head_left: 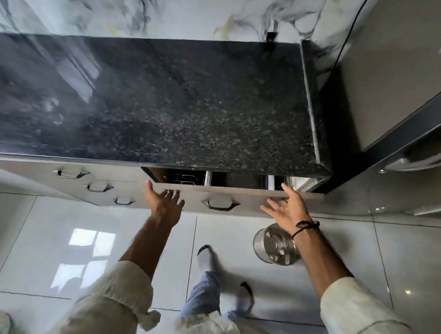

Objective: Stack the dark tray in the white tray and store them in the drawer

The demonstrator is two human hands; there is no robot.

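The grey drawer (241, 193) under the black granite counter stands slightly open, showing a dark gap with a wire rack and metal dividers inside. No dark tray or white tray can be made out; the inside is mostly hidden by the counter's edge. My left hand (163, 201) is open, fingers spread, against the drawer front left of its handle (220, 204). On the drawer front's right end rests my right hand (287, 207), open too, with the thumb at the top edge. Neither hand holds anything.
The black granite counter (166, 101) fills the middle. A grey fridge (394, 86) stands at the right. Closed drawers with handles (97, 186) lie to the left. A steel container (274, 245) sits on the glossy tiled floor by my right forearm. My feet are below.
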